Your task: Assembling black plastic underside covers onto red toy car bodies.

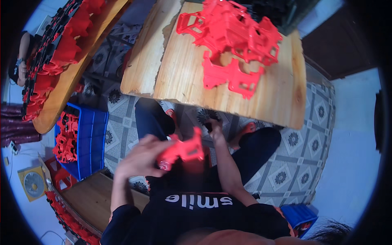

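My left hand (pixel 142 157) is closed on a red plastic bracket (pixel 185 149) with cut-out openings, held above my lap and a little blurred. My right hand (pixel 216 128) is lower, by the table's near edge, with its fingers closed round a small black part (pixel 210 122); its kind cannot be made out. A pile of similar red plastic brackets (pixel 228 30) lies on the wooden table (pixel 179 77) ahead of me. One loose bracket (pixel 232 74) from that pile lies nearest to me.
Left of me, a long board (pixel 61 98) carries rows of red and black parts. A blue crate (pixel 92 139) with red parts stands below it. Black parts (pixel 271 12) sit behind the pile. Another blue crate (pixel 300 218) is at lower right. Another person's arm (pixel 23 53) shows far left.
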The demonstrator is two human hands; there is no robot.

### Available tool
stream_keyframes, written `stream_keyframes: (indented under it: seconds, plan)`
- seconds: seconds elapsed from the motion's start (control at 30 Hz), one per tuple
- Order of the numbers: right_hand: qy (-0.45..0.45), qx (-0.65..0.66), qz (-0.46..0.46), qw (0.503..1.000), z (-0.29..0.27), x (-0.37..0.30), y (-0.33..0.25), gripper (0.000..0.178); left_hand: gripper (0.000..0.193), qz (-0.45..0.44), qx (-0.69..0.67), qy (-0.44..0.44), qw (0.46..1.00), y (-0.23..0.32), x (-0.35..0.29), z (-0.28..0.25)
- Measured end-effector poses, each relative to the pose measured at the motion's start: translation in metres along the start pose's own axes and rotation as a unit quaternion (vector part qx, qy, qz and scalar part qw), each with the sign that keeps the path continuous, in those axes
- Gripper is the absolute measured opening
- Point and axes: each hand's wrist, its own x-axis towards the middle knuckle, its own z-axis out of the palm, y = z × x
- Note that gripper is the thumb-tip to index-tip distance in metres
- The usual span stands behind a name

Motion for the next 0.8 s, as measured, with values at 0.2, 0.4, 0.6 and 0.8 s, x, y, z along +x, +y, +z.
stream_keyframes:
  seconds: [0.2,0.4,0.6,0.8]
  plan:
    - [-0.272,-0.030,-0.060,0.960,-0.024,-0.226,-0.099,0.104,0.090,0.047,0.108,0.331,0.936,-0.011,-0.002,-0.069]
    - [-0.277,-0.029,-0.371,0.886,-0.022,-0.301,-0.143,0.104,0.106,0.082,0.277,0.497,0.818,-0.031,0.104,-0.091]
    - [-0.193,-0.227,-0.574,0.763,0.023,-0.322,-0.173,0.086,0.101,0.216,-0.593,0.290,0.720,-0.003,0.054,0.023]
    - [0.182,-0.399,-0.767,0.468,0.077,-0.258,-0.247,0.055,0.066,0.080,-0.766,0.228,0.596,-0.032,0.044,0.028]
